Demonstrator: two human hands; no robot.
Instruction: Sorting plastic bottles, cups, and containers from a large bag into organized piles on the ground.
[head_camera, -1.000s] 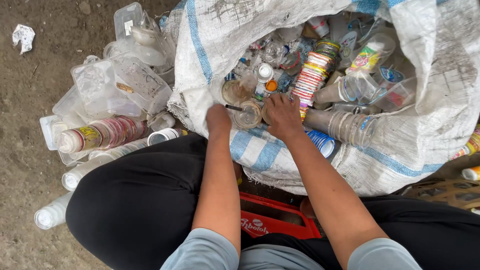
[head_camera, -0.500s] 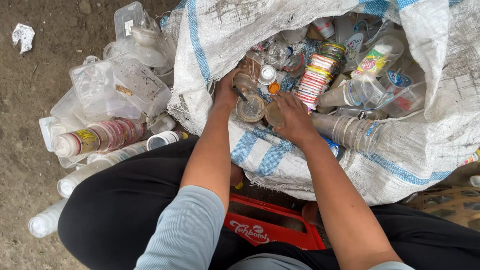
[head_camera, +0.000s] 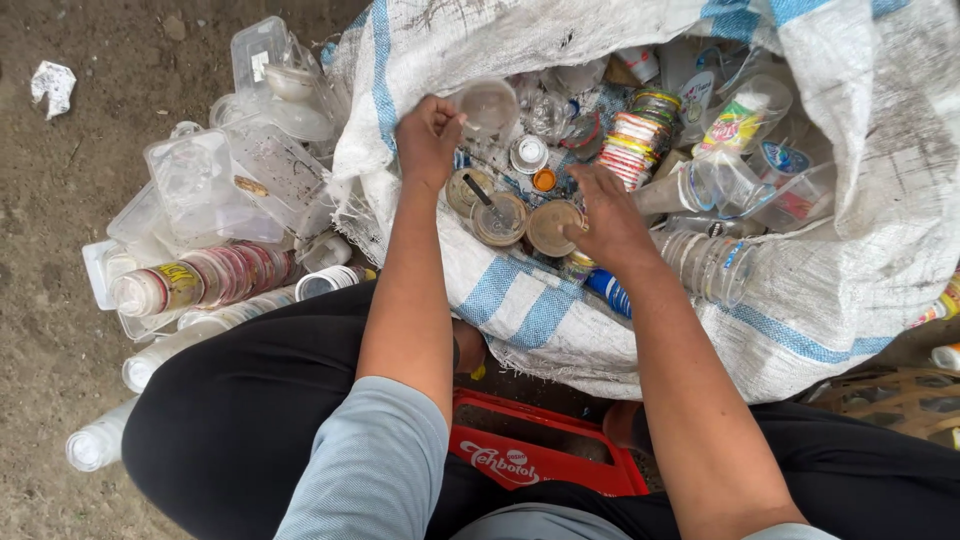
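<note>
Bare brown dirt ground (head_camera: 60, 300) at far left, with a crumpled scrap of white paper (head_camera: 52, 86) lying well apart from everything else. Right of it: a heap of clear plastic food containers (head_camera: 215, 180), lids and boxes jumbled. Below the heap, a nested stack of printed cups (head_camera: 205, 281) lies on its side, and beside it a stack of white cups (head_camera: 190, 335); one more white stack (head_camera: 97, 446) sits near the person's black-trousered knee.

Centre: left hand (head_camera: 428, 140), fingers curled shut, pinching the rim of a clear plastic cup (head_camera: 490, 106) at the mouth of a white woven sack (head_camera: 800, 310) with blue stripes. Cup is held up, open end toward the camera, just above the sack's contents.

Below it, inside the sack: lidded drink cups with brown residue (head_camera: 498, 217), one with a straw stub, touching each other. Right hand (head_camera: 608, 218), fingers bent, closes on the edge of a brown lidded cup (head_camera: 552, 226) just beside those.

Further right in the sack: a stack of colourful printed cups (head_camera: 640, 146), a stack of clear cups (head_camera: 705, 262) on its side, and loose clear cups (head_camera: 770, 190).

Bottom centre: red plastic crate (head_camera: 545, 455) between the person's legs, partly under the sack.
</note>
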